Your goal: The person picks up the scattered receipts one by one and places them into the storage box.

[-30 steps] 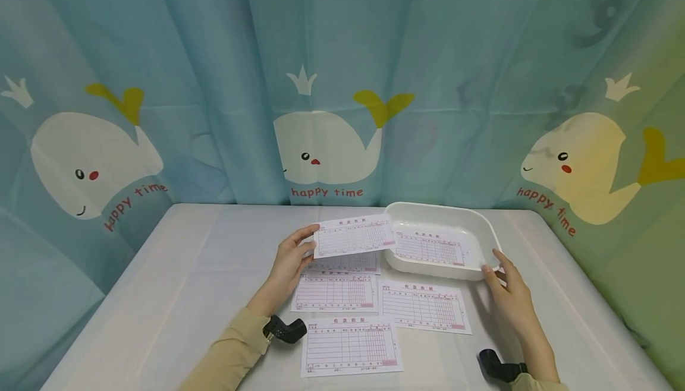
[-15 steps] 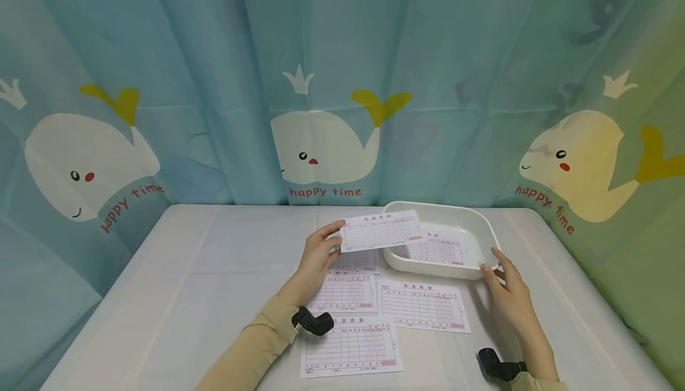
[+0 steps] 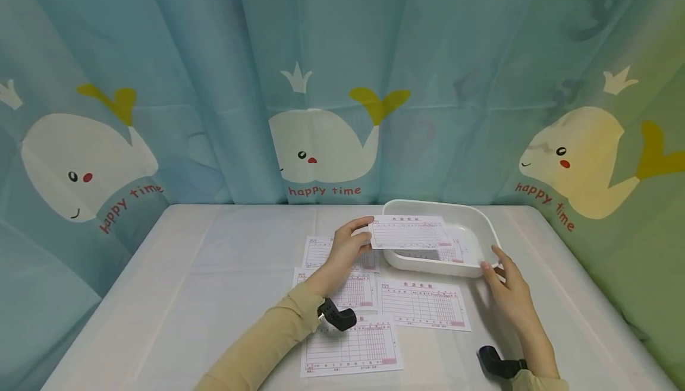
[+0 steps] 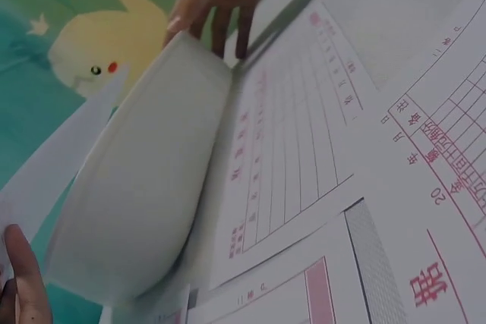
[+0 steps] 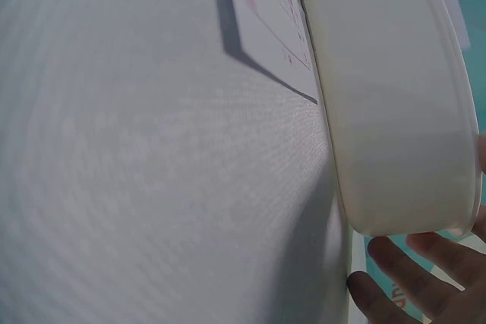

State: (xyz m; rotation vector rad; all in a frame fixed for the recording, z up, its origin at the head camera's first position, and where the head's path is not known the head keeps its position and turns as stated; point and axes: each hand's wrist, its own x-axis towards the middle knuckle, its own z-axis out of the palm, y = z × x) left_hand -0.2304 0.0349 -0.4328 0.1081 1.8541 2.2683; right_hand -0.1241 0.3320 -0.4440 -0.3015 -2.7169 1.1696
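Over the white plastic tray's left rim, left hand pinches pink-ruled paper slip, long axis crosswise; right-hand fingers lie straight, steadying near corner.

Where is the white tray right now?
In the head view, the white plastic tray sits on the table's far right part, before the whale curtain. The right hand touches its near corner, and the left hand holds a pink-lined paper form over it.

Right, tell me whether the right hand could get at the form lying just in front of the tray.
Probably yes: the right hand rests at the tray corner, and that form lies flat and uncovered beside it.
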